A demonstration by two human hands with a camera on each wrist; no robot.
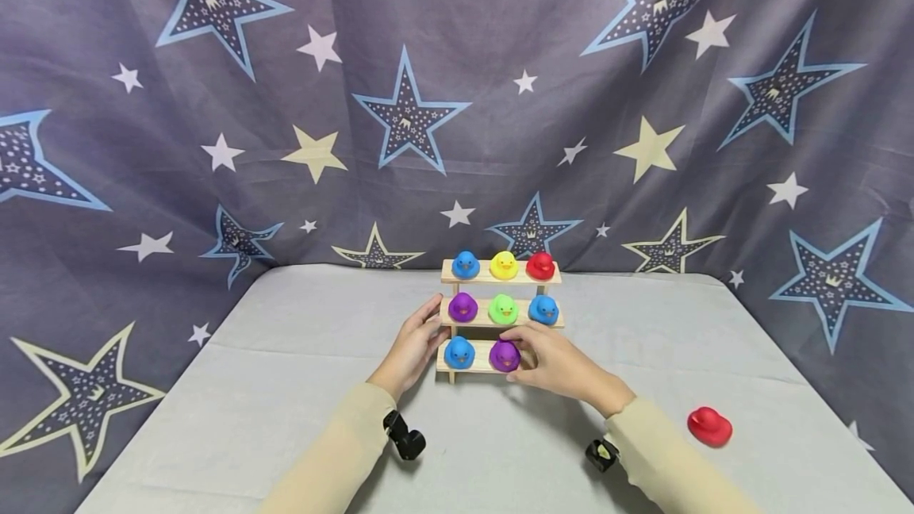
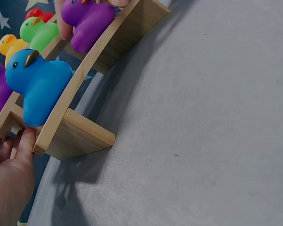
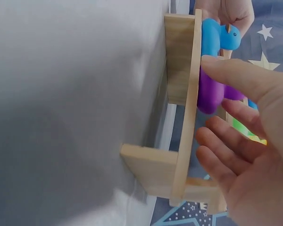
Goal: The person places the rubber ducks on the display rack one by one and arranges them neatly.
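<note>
A three-tier wooden display rack holds rubber ducks in rows. My left hand grips the rack's left end, its fingers against the ends of the lower tiers. On the bottom tier, my right hand pinches a purple duck between thumb and index finger, with the other fingers spread beside it. Left of that duck sits a blue duck. The middle tier carries purple, green and blue ducks. Blue, yellow and red ducks line the top.
A red duck lies on the light grey tabletop at the right, beyond my right sleeve. Behind the table hangs a dark curtain printed with stars. Each wrist wears a small black camera.
</note>
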